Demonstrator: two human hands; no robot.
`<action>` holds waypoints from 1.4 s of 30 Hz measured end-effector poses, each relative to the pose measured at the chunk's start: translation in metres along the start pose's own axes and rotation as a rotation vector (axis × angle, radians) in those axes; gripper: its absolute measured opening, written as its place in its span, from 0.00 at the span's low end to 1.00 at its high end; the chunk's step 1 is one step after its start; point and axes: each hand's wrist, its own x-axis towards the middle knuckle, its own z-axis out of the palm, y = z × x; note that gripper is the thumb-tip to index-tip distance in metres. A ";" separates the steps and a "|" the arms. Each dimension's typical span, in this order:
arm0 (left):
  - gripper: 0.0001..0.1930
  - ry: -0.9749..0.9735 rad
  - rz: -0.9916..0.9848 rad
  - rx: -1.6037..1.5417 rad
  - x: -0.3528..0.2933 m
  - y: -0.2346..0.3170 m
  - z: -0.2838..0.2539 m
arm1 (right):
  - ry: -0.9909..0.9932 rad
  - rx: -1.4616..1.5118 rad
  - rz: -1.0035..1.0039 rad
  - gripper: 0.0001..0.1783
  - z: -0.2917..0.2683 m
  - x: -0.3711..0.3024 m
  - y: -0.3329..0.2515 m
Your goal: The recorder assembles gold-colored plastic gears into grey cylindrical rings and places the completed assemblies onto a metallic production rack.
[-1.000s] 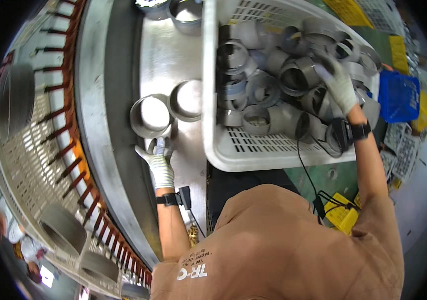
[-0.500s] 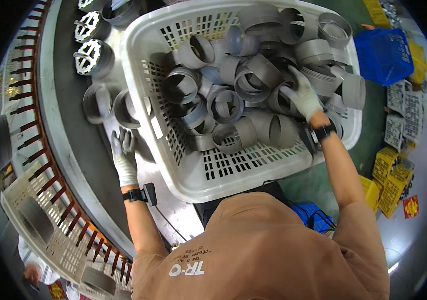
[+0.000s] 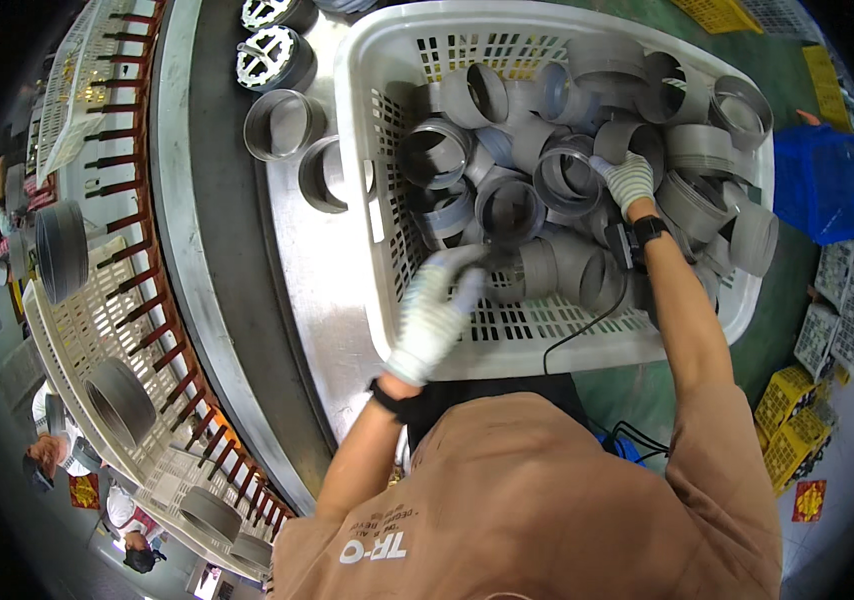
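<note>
Now that my left hand point(image 3: 432, 320) has left the counter point(image 3: 307, 260) and swung over the basket point(image 3: 597, 357), both my hands are at the heap of grey rings point(image 3: 602, 62). Half a second ago it was beside the two loose rings point(image 3: 317, 125) at the left; those still stand on the metal near the upper left of the frame, close together, one partly hidden by the basket's rim. That leaves nobody's hand on them, and I judge the work in hand has shifted wholly to the heap.

My left hand is blurred over the basket's lower left corner, thumb and fingers spread somewhat apart, near a ring low in the heap; I cannot tell whether they touch it. My right hand point(image 3: 630, 182) has shifted toward the heap's middle, right of the frame's centre. Its fingers are at a tilted ring point(image 3: 652, 150), but they are partly hidden, so I cannot tell whether they are clamped on it. White-capped rings point(image 3: 272, 58) stand above the loose pair, untouched.
</note>
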 end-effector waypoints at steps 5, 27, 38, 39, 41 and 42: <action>0.45 0.001 -0.353 -0.754 0.030 -0.005 0.077 | -0.233 -0.535 -0.600 0.12 -0.010 -0.125 -0.087; 0.22 0.937 -0.417 -1.246 -0.083 -0.261 -0.095 | 0.357 -0.051 -0.788 0.21 -0.064 0.029 -0.168; 0.29 1.083 -0.234 -1.382 -0.031 -0.240 -0.115 | -0.393 -0.476 -1.210 0.17 0.158 -0.043 -0.459; 0.30 1.090 -0.245 -1.364 -0.036 -0.229 -0.114 | -0.470 -0.649 -1.246 0.18 0.137 -0.018 -0.499; 0.27 1.090 -0.249 -1.332 -0.051 -0.216 -0.110 | 0.280 -0.842 -1.418 0.15 0.075 0.016 -0.565; 0.26 1.027 -0.232 -1.335 -0.040 -0.218 -0.106 | 0.975 -0.675 -1.637 0.12 0.078 0.139 -0.568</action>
